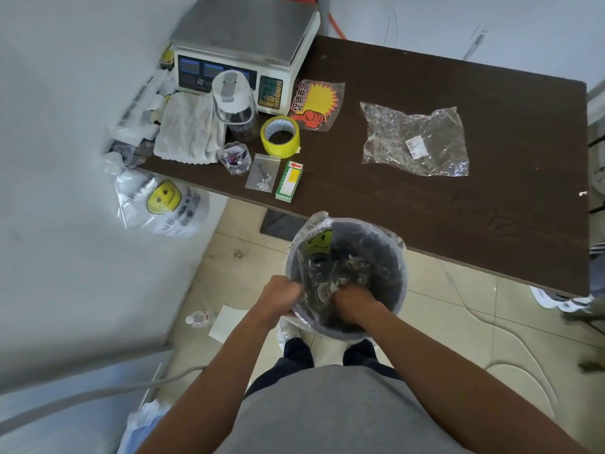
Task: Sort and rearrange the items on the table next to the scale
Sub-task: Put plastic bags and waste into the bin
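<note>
Figure: bucket (404, 276) at the table (458, 217) near edge, left hand (283, 294) gripping its liner (314, 221) at the rim, apparently to steady it, right hand (352, 303) clutching crumpled plastic (347, 267) inside; tape roll (280, 136) and clear bag (414, 140) lie unsorted by the far-left scale (242, 37).

The right hand (352, 301) hides its fingers inside the bucket (391, 262).

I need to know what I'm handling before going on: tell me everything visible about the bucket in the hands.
The bucket is round, dark and open-topped, lined with a clear plastic bag printed with a yellow smiley. It is held at the near edge of the table, above the floor. The left hand grips its near rim; the right hand clutches the bag inside.
</note>
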`<state>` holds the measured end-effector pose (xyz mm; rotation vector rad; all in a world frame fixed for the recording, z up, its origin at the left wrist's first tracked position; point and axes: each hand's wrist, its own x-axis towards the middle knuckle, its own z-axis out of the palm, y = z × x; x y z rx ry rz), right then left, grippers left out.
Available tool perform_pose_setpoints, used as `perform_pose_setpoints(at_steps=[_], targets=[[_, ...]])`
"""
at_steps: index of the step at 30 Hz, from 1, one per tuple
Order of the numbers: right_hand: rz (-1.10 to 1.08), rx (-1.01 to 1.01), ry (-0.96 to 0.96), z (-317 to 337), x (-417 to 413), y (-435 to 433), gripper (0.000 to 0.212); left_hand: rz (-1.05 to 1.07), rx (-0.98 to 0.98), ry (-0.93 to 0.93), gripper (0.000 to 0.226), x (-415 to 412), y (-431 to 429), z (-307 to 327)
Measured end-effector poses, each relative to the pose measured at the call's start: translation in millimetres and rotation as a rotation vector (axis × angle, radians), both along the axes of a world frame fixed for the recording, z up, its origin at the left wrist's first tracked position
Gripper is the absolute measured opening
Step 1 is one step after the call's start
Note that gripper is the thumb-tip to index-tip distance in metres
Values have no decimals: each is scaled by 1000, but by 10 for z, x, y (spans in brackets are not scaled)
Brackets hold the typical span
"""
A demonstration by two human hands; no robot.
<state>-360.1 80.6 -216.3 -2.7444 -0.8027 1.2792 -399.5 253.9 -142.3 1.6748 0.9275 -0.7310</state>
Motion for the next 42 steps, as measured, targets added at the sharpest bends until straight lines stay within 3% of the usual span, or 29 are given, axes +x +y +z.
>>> perform_pose_setpoints(at_steps=[10, 16, 21, 27, 33, 38, 42], targets=[[-123, 366, -1, 539, -21, -97, 66, -70, 48, 12, 24, -2, 38, -69], [-162, 537, -91, 871, -128, -56, 52, -94, 45, -22, 16, -25, 16, -87], [-256, 530, 57, 973, -233, 65, 77, -214, 99, -58, 17, 12, -17, -60], [-307, 570, -86, 1061, -155, 113, 41, -183, 80, -73, 16, 38, -54, -24], [-288, 490, -31, 1070, -133, 130, 71, -184, 50, -89, 15, 16, -81, 40], [-300, 497, -71, 1090, -93, 97, 32, -114, 58, -50, 22, 4, -165, 132], [-273, 419, -182, 989, -56, 9, 27, -124, 59, -31, 18, -6, -199, 211]])
